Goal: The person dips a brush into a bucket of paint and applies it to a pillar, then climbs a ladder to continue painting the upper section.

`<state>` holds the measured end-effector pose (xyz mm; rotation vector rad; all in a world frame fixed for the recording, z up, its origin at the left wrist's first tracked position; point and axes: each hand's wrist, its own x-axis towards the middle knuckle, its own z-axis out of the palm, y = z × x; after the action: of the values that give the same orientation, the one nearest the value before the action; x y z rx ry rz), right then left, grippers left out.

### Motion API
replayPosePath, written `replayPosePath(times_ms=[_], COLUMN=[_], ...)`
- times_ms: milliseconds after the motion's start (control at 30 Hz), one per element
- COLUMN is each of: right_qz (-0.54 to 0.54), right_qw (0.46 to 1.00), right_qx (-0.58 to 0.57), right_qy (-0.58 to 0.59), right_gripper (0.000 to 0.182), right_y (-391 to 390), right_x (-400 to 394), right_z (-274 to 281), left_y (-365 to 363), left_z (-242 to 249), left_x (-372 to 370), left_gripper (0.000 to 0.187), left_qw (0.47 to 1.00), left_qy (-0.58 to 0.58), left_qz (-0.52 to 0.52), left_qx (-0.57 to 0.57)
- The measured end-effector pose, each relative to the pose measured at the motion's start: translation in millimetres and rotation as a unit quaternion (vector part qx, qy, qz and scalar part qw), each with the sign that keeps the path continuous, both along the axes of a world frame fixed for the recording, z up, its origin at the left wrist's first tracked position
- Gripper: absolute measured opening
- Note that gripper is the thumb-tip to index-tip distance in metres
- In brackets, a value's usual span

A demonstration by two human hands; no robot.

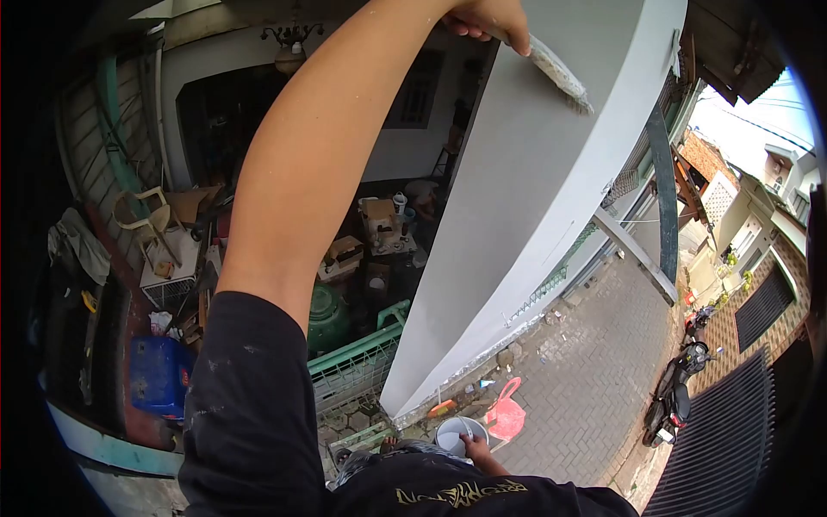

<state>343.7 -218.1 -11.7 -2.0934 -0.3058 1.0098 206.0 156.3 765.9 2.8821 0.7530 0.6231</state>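
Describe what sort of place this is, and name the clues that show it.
Probably the front of a house on a residential lane, seen from high up. A grey wall is being brushed with a paintbrush, a motorbike stands on the brick paving, and neighbouring houses line the lane.

Light: I see soft daylight from the upper right of the frame.
Shadows: dim cluttered porch at left.
Edges: strong fisheye bending, black vignette corners.
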Motion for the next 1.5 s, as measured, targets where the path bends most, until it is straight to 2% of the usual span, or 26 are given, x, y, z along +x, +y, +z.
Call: replayPosePath(times_ms=[67,133,200,267,300,367,433,467,567,633,700,767,800,833,900,933,967,1033,1100,1167,1233,1267,1367,1400,1467,1500], right_qz=[-0.006,-0.017,-0.023,-0.021,-0.021,-0.019,-0.006,-0.001,0.004,0.034,0.038,0.045,0.044,0.045,0.046,0.048,0.050,0.058,0.036,0.019,0.012,-0.001,-0.010,-0.010,-0.009,-0.010], right_qw=[1.000,1.000,1.000,1.000,1.000,0.999,1.000,1.000,1.000,0.998,0.998,0.999,0.999,0.999,0.998,0.997,0.997,0.998,0.993,0.982,0.983,0.978,0.959,0.959,0.922,0.919], right_qx=[0.002,0.010,0.011,-0.007,-0.021,-0.032,-0.021,-0.024,-0.020,-0.025,-0.026,-0.006,-0.007,-0.009,0.015,0.043,0.046,0.032,0.041,0.078,0.111,0.127,0.155,0.157,0.179,0.180], right_qy=[0.002,0.006,0.014,0.014,0.011,0.020,0.018,0.011,-0.010,-0.048,-0.048,-0.029,-0.027,-0.025,-0.034,-0.038,-0.021,0.012,0.105,0.170,0.145,0.163,0.236,0.235,0.344,0.351], right_gripper=[0.049,0.048,0.047,0.047,0.047,0.047,0.046,0.046,0.047,0.048,0.050,0.052,0.051,0.049,0.047,0.044,0.041,0.039,0.038,0.037,0.036,0.035,0.038,0.038,0.039,0.039], right_y=[4,2,-1,-4,-4,-5,-2,-3,5,6,8,13,16,21,28,30,32,39,43,52,68,73,88,88,91,93], right_x=[-6,-8,-7,-9,-11,-10,-10,-10,-7,0,1,0,3,8,9,8,8,-1,0,3,0,4,7,9,3,-2], right_z=[10,-4,-19,-12,-2,1,8,8,9,-5,3,23,19,19,21,22,16,40,38,39,67,65,86,82,76,73], left_y=[-14,-9,-8,8,38,58,58,57,77,53,57,48,33,9,-21,-39,-53,-89,-118,-136,-151,-154,-167,-169,-175,-175], left_z=[11,6,-13,-39,-72,-121,-177,-212,-343,-398,-488,-563,-588,-583,-645,-661,-672,-687,-708,-719,-723,-710,-706,-705,-700,-696], left_x=[-16,-21,-22,-7,14,30,31,30,32,15,4,-16,-29,-40,-61,-71,-78,-84,-84,-81,-75,-75,-68,-68,-73,-76], left_gripper=[0.031,0.031,0.029,0.027,0.042,0.048,0.046,0.051,0.049,0.050,0.052,0.057,0.057,0.057,0.054,0.051,0.048,0.038,0.028,0.026,0.023,0.019,0.022,0.022,0.027,0.027], left_qw=[0.998,0.986,0.969,0.966,0.950,0.964,0.963,0.964,0.954,0.931,0.952,0.950,0.932,0.884,0.840,0.796,0.749,0.694,0.612,0.578,0.561,0.573,0.527,0.528,0.533,0.535], left_qy=[-0.065,-0.165,-0.246,-0.259,-0.309,-0.250,-0.228,-0.233,-0.233,-0.145,-0.073,0.032,0.045,0.117,0.100,0.084,0.065,-0.026,-0.131,-0.176,-0.215,-0.180,-0.204,-0.204,-0.172,-0.168], left_qz=[0.003,-0.023,-0.029,0.003,-0.030,-0.016,-0.008,-0.008,-0.021,0.016,0.026,0.028,0.018,0.068,0.084,0.088,0.092,0.157,0.198,0.186,0.156,0.133,0.057,0.056,0.017,0.023], left_qx=[0.010,-0.002,-0.019,-0.020,-0.027,-0.082,-0.147,-0.129,-0.187,-0.334,-0.295,-0.310,-0.359,-0.447,-0.527,-0.593,-0.653,-0.702,-0.755,-0.775,-0.784,-0.788,-0.823,-0.823,-0.828,-0.827])
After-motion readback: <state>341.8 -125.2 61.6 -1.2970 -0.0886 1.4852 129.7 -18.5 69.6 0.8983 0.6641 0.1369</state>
